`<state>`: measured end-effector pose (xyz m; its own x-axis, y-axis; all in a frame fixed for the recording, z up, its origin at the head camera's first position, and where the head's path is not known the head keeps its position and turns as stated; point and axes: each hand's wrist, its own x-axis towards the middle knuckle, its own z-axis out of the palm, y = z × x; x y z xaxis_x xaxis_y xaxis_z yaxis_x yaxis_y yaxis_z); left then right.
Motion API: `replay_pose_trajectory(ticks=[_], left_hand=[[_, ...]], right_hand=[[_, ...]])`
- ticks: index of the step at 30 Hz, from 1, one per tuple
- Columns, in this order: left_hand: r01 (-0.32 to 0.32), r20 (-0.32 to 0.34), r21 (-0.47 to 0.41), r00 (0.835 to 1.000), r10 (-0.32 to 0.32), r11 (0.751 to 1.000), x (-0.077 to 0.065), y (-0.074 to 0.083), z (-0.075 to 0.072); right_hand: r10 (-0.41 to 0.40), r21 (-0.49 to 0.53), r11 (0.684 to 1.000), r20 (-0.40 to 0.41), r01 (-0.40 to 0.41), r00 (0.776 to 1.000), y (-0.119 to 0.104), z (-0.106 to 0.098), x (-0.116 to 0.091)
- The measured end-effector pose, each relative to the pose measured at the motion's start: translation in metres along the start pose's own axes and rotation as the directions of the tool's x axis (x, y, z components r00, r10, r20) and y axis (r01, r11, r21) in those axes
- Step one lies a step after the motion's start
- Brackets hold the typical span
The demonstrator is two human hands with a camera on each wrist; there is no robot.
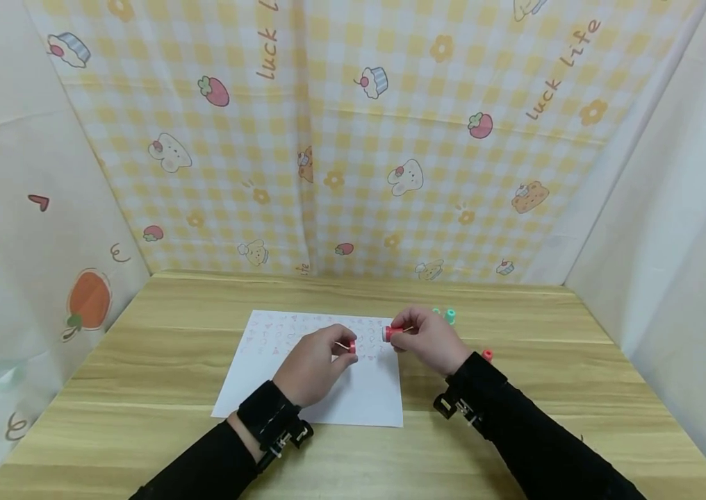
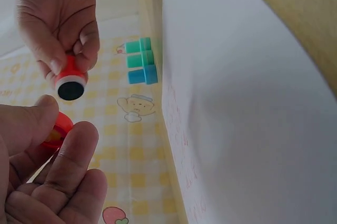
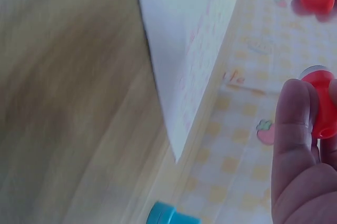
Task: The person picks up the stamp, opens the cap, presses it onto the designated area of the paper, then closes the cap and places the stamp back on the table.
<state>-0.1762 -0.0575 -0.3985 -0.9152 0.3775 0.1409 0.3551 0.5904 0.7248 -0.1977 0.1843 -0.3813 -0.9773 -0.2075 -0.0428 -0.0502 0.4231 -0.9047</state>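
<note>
My left hand [image 1: 309, 368] pinches a small round red cap [image 2: 64, 122] between thumb and fingertips, over the paper. Its open side shows something yellow within in the left wrist view. Facing it, my right hand [image 1: 433, 342] holds a small red stamp [image 1: 392, 334] with a white collar. The stamp's dark round face [image 2: 71, 90] points toward the left hand, and a gap separates stamp and cap. Below lies a white sheet of paper [image 1: 353, 399] with rows of small red marks across its far half.
Beyond the right hand stand green stamps [image 1: 449, 316]; the left wrist view shows a blue stamp [image 2: 142, 75] beside them. Another red stamp [image 1: 487, 355] stands near the right wrist. A patterned yellow cloth [image 1: 353, 208] hangs behind the wooden table [image 1: 153, 347].
</note>
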Motion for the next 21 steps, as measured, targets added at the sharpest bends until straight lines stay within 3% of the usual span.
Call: replay_pose_trajectory(ticks=[21], left_hand=[[-0.031, 0.018, -0.042, 0.999, 0.031, 0.999, 0.003, 0.009, 0.007]], right_hand=[[-0.03, 0.132, 0.991, 0.115, 0.015, 0.993, -0.005, 0.015, -0.015]])
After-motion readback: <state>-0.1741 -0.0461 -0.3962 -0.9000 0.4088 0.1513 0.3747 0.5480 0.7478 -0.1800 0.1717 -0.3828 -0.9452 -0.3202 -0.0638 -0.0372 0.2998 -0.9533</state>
